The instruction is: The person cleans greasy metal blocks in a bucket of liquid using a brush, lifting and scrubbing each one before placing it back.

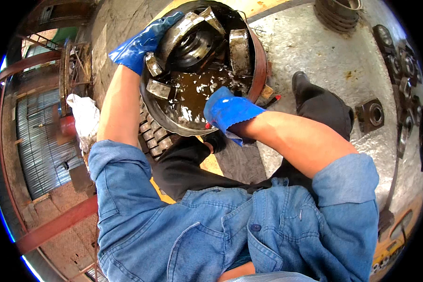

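Observation:
A round tub [260,70] with a reddish outer wall holds dark, oily liquid [192,94] and several wet metal parts. My left hand [150,40], in a blue rubber glove, reaches to the tub's far left side. Its fingers are closed over the upper edge of a large round metal part [176,37] that leans in the tub. My right hand [230,110], gloved in blue too, is curled over the near right of the liquid. What its fingers hold is hidden; a small red tip [208,126] shows just beneath it.
Metal blocks [240,51] stand inside the tub along its right and left sides. A treaded tyre [152,134] lies under the tub. On the grey floor at right are a square bearing housing [370,115] and rows of dark parts [402,70]. A ribbed cylinder [337,14] stands far right.

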Action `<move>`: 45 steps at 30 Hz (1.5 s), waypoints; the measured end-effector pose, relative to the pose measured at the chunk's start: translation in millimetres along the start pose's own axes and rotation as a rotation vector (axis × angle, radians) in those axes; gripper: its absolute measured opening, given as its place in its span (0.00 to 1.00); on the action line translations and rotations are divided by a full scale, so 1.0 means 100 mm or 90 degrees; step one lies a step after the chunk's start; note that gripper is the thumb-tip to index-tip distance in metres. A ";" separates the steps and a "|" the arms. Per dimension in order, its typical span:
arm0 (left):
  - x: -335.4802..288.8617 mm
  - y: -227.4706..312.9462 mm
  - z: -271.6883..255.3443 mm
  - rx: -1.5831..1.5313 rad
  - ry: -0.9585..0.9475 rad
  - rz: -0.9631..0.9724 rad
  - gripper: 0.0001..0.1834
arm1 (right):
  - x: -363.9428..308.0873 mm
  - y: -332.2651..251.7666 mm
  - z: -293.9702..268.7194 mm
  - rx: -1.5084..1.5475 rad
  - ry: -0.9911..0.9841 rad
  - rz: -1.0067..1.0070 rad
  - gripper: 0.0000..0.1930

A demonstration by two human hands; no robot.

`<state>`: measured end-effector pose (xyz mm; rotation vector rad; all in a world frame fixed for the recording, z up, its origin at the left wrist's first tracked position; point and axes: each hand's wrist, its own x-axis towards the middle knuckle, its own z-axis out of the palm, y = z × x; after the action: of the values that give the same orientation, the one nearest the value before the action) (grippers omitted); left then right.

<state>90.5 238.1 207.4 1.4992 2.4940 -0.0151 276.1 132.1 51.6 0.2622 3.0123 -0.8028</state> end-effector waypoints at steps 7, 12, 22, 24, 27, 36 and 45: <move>0.38 -0.05 0.19 -0.276 -0.186 0.088 0.36 | -0.22 0.00 0.36 0.083 0.198 -0.065 0.10; 0.45 -0.03 0.32 -0.362 -0.239 0.088 0.31 | -0.27 0.00 0.29 0.059 0.160 -0.092 0.09; 0.65 -0.20 0.40 -0.409 -0.238 0.114 0.29 | 0.04 0.08 0.15 0.116 0.259 -0.012 0.10; 0.69 -0.25 0.36 -0.351 -0.211 0.106 0.29 | 0.11 0.08 0.16 0.128 0.263 -0.010 0.10; 0.35 -0.09 0.29 -0.283 -0.143 0.126 0.30 | 0.11 0.07 0.00 -0.018 0.153 0.010 0.10; -0.70 0.13 0.30 -0.351 0.025 0.266 0.29 | 0.25 0.07 -0.04 0.006 -0.056 0.037 0.15; -0.89 0.09 0.09 -0.411 -0.008 0.283 0.31 | 0.20 0.25 0.12 0.096 -0.089 0.047 0.12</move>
<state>140.7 163.6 217.7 1.6696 1.8206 0.7670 260.7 150.9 27.4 0.3038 2.7993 -0.9989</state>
